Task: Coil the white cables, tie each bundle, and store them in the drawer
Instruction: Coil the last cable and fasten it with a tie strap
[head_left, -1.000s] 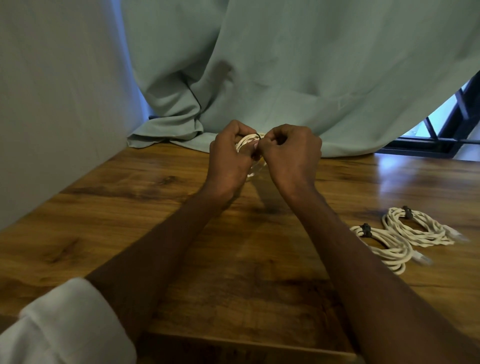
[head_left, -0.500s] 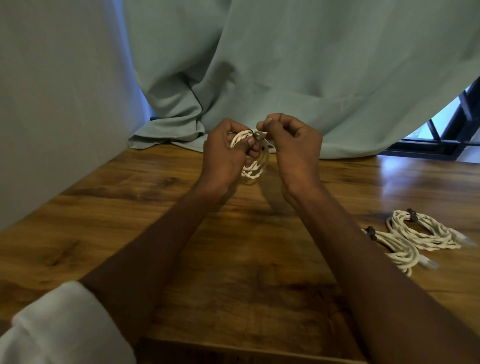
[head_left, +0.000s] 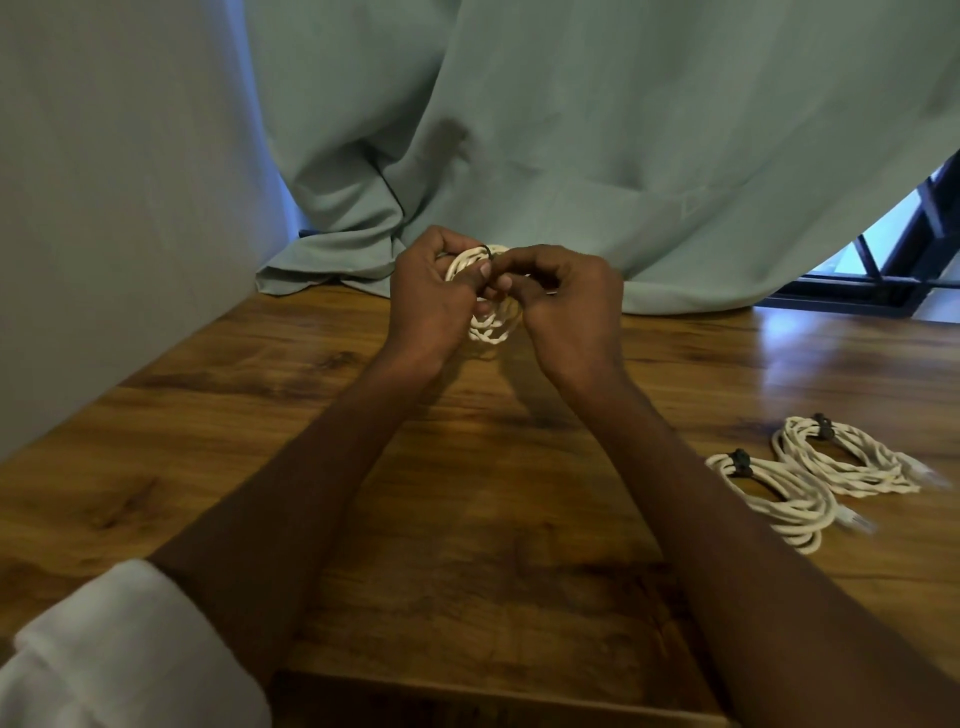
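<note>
A coiled white cable (head_left: 491, 325) is held up over the far part of the wooden table (head_left: 208, 441). My left hand (head_left: 428, 301) grips the coil from the left, thumb across its strands. My right hand (head_left: 569, 301) curls in from the right, its fingertips pinching at a thin dark tie (head_left: 489, 252) near the coil's top. Most of the coil is hidden behind both hands. Two more white cable bundles lie on the table at the right, one nearer (head_left: 779, 499) and one farther (head_left: 852, 462), each bound with a dark tie.
A pale green curtain (head_left: 571, 156) hangs behind the table and bunches on its far edge. A grey wall (head_left: 104, 208) borders the left side. A dark window frame (head_left: 883, 270) shows at the far right. The table's near edge (head_left: 467, 696) runs below my forearms.
The coil has turned so more of its loops show between my hands. My right hand has dropped a little and moved closer to the left hand at the tie.
</note>
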